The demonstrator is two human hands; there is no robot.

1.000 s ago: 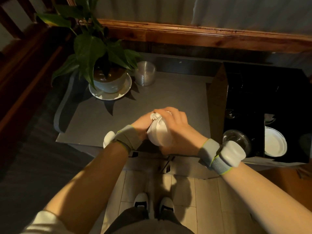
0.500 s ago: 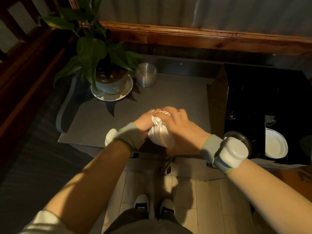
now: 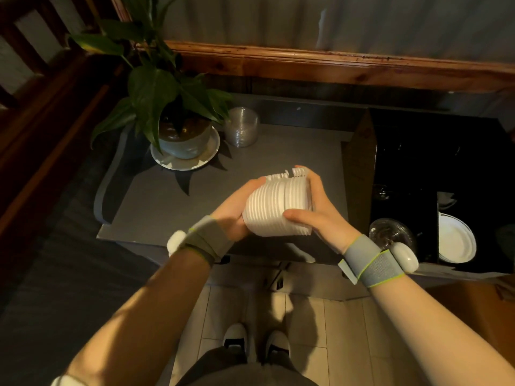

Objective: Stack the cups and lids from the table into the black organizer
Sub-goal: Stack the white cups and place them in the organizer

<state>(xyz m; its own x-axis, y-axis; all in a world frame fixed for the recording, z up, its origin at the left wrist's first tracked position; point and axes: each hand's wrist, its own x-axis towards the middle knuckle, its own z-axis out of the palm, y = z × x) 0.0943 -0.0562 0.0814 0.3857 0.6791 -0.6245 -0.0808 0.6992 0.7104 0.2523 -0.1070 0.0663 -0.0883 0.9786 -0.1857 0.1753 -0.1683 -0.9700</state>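
Note:
A stack of white lids (image 3: 274, 206) lies on its side above the grey table's (image 3: 278, 151) front edge, held between both hands. My left hand (image 3: 235, 211) presses its left end. My right hand (image 3: 320, 210) wraps its right end, thumb across the front. The black organizer (image 3: 434, 168) stands on the right. Its front slots hold clear cups (image 3: 390, 235) and white lids (image 3: 455, 239). A stack of clear lids (image 3: 242, 126) stands at the table's back, beside the plant.
A potted plant (image 3: 181, 135) on a white saucer occupies the table's back left corner. A wooden ledge (image 3: 334, 65) runs behind the table. Dark wooden rails (image 3: 41, 79) lie to the left. Below are floor tiles and my shoes (image 3: 256, 341).
My right hand has slid off the top of the white lid stack to its right end, so the stack's ribbed side now shows. The stack has shifted slightly right.

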